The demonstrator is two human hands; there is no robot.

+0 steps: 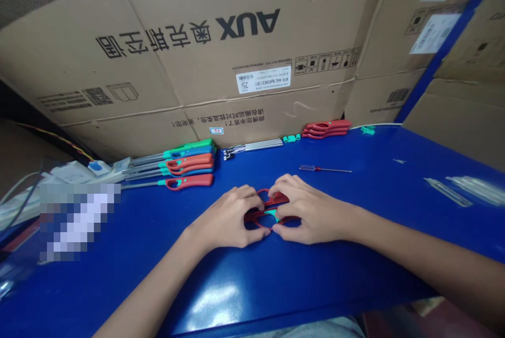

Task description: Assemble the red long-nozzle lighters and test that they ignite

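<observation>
The left hand (224, 217) and right hand (311, 209) are clamping together on a red lighter handle (255, 217), which is resting on the blue table (276, 285) between both palms; a screwdriver (315, 168) is lying just beyond the grip, long lighters (185, 167) farther left.

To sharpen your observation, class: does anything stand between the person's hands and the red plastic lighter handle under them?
Nothing visible does: the left hand and right hand both touch the red plastic lighter handle directly, with only the blue work surface beneath it.
</observation>
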